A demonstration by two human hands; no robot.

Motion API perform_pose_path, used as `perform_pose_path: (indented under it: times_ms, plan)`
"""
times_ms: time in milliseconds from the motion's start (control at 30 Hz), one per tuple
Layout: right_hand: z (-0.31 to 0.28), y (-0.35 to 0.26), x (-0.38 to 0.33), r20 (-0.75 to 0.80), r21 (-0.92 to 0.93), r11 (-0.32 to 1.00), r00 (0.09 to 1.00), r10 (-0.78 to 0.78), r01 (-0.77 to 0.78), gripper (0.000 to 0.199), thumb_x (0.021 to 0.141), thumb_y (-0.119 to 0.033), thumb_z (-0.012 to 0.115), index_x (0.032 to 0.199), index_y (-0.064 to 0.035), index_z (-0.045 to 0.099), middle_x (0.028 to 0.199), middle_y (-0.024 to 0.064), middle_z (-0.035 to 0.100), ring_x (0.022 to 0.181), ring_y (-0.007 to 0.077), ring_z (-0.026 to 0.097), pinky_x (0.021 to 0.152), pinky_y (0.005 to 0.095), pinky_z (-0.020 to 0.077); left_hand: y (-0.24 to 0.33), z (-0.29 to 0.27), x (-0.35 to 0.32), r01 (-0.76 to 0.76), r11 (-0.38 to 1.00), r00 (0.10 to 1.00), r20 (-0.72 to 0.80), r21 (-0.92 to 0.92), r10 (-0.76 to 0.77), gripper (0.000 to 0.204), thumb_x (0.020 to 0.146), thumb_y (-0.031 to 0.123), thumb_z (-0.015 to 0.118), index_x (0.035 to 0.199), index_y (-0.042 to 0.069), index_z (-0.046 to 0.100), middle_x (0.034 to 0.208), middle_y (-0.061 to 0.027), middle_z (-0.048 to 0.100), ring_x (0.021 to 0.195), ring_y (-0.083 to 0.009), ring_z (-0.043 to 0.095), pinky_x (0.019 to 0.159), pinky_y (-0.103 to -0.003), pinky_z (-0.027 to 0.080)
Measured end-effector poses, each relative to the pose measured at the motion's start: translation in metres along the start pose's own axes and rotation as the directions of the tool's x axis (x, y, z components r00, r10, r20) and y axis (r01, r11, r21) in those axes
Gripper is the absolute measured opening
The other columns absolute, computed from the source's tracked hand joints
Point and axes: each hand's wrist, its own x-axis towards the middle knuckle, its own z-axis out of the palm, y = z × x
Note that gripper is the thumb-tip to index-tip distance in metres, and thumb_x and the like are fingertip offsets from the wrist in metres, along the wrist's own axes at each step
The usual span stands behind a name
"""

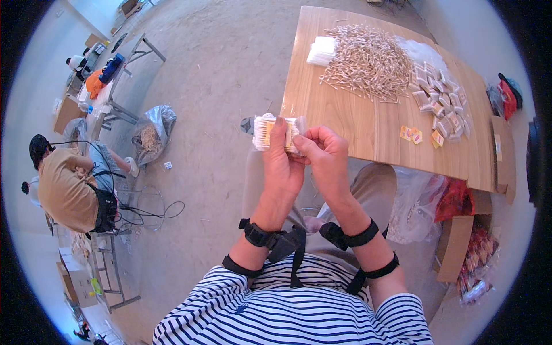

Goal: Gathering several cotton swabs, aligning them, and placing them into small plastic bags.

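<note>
A small clear packet of cotton swabs with a yellow label is held up in front of me, just off the table's near left corner. My left hand grips it from below, thumb laid over the front. At the packet's right end, my right hand pinches the clear plastic between thumb and fingers. On the wooden table lies a big heap of loose cotton swabs. Beside it are a stack of white plastic bags, a pile of filled swab packets and several yellow labels.
Under the table's near edge hang clear and red plastic bags, with a cardboard box at the right. To the left, a person in a tan shirt sits by a clear sack of swabs, near long tables and trailing black cables.
</note>
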Motion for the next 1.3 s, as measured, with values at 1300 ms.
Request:
perform_pose_path:
  times_ms: [1300]
  plan:
    - [-0.057, -0.017, 0.024, 0.206, -0.293, 0.946, 0.975, -0.082, 0.141, 0.008, 0.079, -0.006, 0.071, 0.081, -0.0012, 0.064, 0.069, 0.0018, 0.061, 0.066, 0.0086, 0.057, 0.061, 0.0274, 0.0457, 0.012, -0.039, 0.010, -0.023, 0.974, 0.990, 0.138, 0.225, -0.008, 0.036, 0.094, 0.026, 0.070, 0.122, 0.009, 0.058, 0.110, -0.0006, 0.065, 0.094, -0.0157, 0.062, 0.082, -0.031, 0.049]
